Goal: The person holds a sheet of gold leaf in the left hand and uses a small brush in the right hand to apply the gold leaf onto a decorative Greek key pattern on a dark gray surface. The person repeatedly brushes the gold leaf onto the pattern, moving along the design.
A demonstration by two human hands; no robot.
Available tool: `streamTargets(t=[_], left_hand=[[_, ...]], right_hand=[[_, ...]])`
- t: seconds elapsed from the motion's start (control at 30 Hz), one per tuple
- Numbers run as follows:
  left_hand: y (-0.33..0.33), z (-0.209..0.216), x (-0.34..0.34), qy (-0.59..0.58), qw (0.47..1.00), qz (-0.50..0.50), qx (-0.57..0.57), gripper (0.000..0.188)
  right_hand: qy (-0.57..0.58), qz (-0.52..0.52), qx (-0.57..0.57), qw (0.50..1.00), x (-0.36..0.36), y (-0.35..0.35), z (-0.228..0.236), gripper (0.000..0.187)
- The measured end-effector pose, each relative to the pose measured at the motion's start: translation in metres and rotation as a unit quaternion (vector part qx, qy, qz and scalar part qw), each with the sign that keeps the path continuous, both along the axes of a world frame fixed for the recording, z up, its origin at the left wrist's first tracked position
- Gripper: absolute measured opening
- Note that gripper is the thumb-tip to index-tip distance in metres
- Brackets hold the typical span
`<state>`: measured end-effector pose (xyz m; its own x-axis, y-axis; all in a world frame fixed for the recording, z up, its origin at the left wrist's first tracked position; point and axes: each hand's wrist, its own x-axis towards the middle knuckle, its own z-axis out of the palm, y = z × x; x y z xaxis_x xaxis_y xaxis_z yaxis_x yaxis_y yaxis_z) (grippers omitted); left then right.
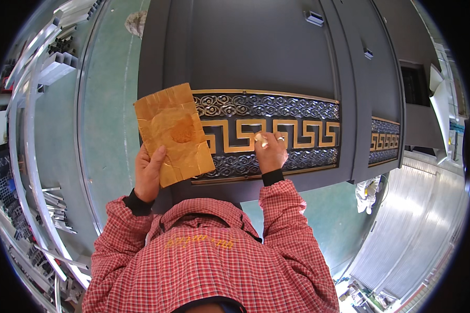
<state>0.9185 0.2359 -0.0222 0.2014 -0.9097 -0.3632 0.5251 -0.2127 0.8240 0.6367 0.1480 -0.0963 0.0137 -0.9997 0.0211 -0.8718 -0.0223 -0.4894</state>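
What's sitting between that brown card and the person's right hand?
Nothing loose: in the head view, only part of the gold key pattern on its dark backing shows between the brown card and the right hand.

A red-and-white checked smock (203, 274) is worn, its sleeves (297, 221) finished with black cuffs (273, 178). The neckline (208, 299) is edged in black; yellow lettering (201, 242) is borne in front. A ring (281, 139) is worn on the right hand (270, 155).
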Motion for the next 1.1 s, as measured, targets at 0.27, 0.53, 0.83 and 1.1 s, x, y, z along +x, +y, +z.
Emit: streamTargets(t=[0.27,0.53,0.83,1.1], left_hand=[[-0.001,-0.003,-0.001,-0.006,1.0,-0.005,-0.003,0.033],[-0.001,-0.003,0.0,-0.008,1.0,0.001,0.0,0.033],[-0.001,0.002,0.002,-0.021,1.0,-0.006,0.007,0.034],[-0.002,-0.001,0.0,0.009,1.0,0.011,0.005,0.034]], right_hand=[[0.019,0.016,-0.032,0.999,0.006,-0.001,-0.001,0.014],[0.007,0.016,-0.013,1.0,0.007,-0.002,0.005,0.016],[-0.001,0.109,-0.041,0.993,0.031,-0.024,-0.002,0.015],[-0.056,0.08,-0.03,0.995,0.031,-0.028,0.014,0.013]])
